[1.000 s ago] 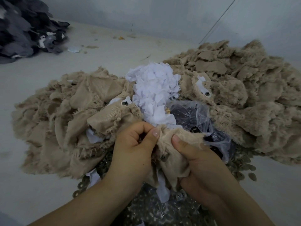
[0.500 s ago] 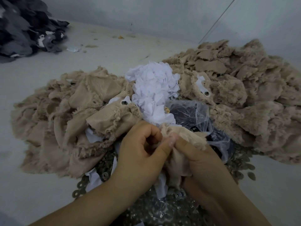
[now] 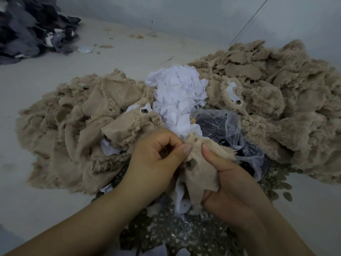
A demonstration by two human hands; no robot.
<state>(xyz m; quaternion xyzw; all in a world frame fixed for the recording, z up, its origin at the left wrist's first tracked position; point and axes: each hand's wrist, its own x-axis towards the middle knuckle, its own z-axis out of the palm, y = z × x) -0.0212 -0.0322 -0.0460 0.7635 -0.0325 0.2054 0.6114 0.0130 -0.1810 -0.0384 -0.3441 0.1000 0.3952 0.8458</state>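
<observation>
Both hands hold one small beige plush fabric piece (image 3: 200,174) in the lower middle of the head view. My left hand (image 3: 156,163) pinches its left edge between thumb and curled fingers. My right hand (image 3: 230,183) grips the piece from the right, thumb lying across its top. A small dark round part (image 3: 191,164) shows on the fabric just below my left thumb. A white fabric strip (image 3: 181,198) hangs under the piece. Below the hands lies a clear bag of small dark metal washers (image 3: 184,230).
Beige plush cut pieces lie heaped at left (image 3: 77,126) and at right (image 3: 276,108). A heap of white fabric scraps (image 3: 177,93) sits between them, beside a clear plastic bag (image 3: 228,126) of dark parts. Dark grey fabric pieces (image 3: 27,28) are piled far left. A wall (image 3: 184,13) runs behind.
The thumbs came together on the beige piece, then parted slightly. The piece now hangs lower and flatter between the hands, with the dark round part exposed.
</observation>
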